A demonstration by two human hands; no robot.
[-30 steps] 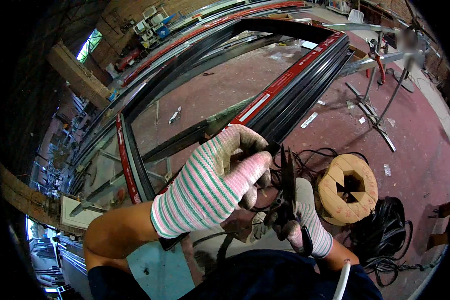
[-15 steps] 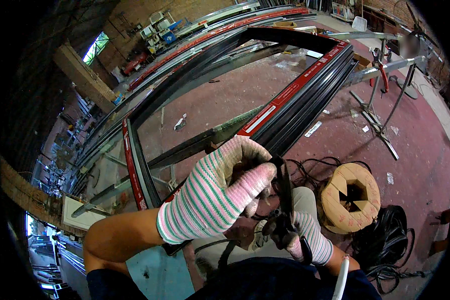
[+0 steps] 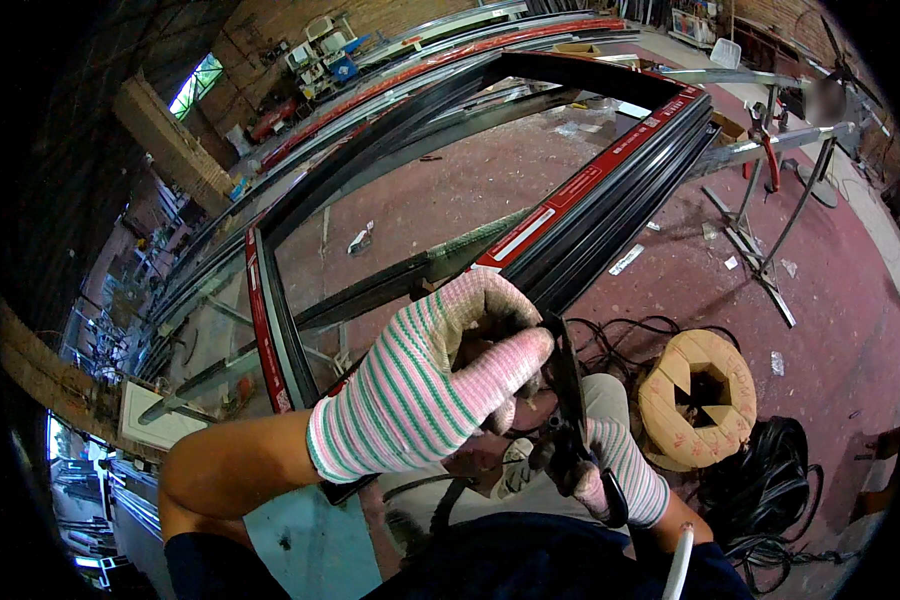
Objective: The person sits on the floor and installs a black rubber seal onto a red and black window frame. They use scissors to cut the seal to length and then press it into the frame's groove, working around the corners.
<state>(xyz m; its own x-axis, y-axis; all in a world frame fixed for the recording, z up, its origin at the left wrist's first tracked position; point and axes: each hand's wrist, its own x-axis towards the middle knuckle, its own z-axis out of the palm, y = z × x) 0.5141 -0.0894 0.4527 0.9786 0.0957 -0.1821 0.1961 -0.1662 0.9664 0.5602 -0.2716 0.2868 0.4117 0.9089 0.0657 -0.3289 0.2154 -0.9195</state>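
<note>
My left hand, in a pink, white and green striped glove, is closed in a pinch at the near corner of a black window frame. Between its thumb and finger shows the dark end of a black rubber strip. Just right of those fingertips, black scissors point upward, their blades beside the strip. My right hand, gloved alike, is wrapped round the scissors' handles lower down. The left hand's curled fingers hide part of the strip and the frame's corner.
A cardboard-wrapped roll and a coil of black rubber strip lie on the red floor at right. Metal trestles support the frame, with red-handled pliers on one. Long profiles are stacked behind.
The view has shifted slightly. Both hands keep their hold, and the scissors' blades sit nearly where they were, beside the left fingertips.
</note>
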